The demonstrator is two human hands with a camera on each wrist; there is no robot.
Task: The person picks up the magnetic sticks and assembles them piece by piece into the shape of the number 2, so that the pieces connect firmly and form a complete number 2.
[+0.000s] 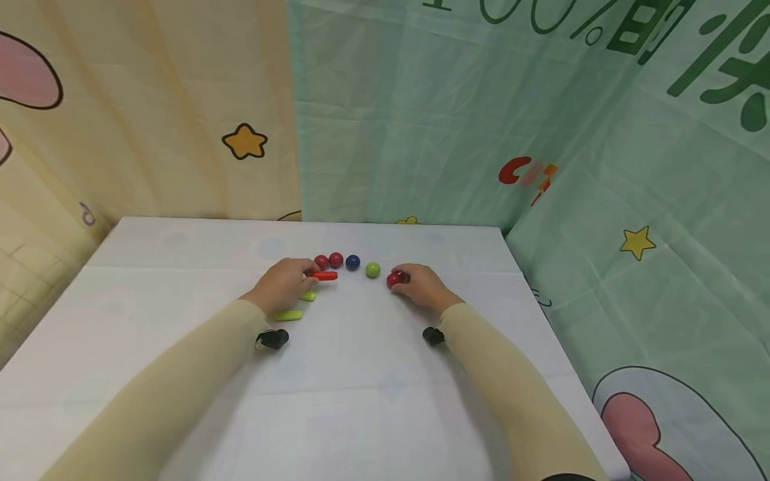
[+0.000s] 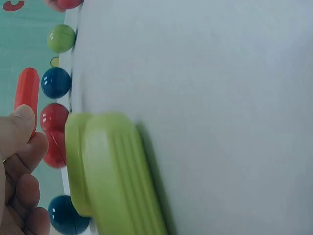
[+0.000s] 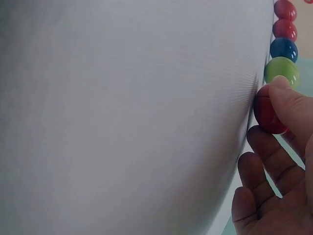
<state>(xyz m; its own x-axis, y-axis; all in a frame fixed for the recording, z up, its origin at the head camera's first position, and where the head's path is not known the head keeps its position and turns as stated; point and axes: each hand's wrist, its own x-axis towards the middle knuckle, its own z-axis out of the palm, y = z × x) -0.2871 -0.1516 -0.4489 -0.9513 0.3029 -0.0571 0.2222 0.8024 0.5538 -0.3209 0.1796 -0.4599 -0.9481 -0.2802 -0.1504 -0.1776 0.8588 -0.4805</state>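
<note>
While the head view looks down on the white bench (image 1: 361,387), the left hand (image 1: 281,286) pinches a red stick (image 1: 325,275) at mid-frame, and the right hand (image 1: 424,287) grips a red ball (image 1: 394,280) just right of a green ball (image 1: 373,270). Left wrist view: thumb and fingers hold the red stick at the left edge, a green stick (image 2: 115,171) lying large in the foreground. Right wrist view: thumb and fingers curl round the red ball at right.

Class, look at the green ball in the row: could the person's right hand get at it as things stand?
Probably yes. The green ball sits just beside the right hand, with only bare tablecloth between them. But that hand's grip is already taken up by a red ball, so it would likely have to let go first.
</note>
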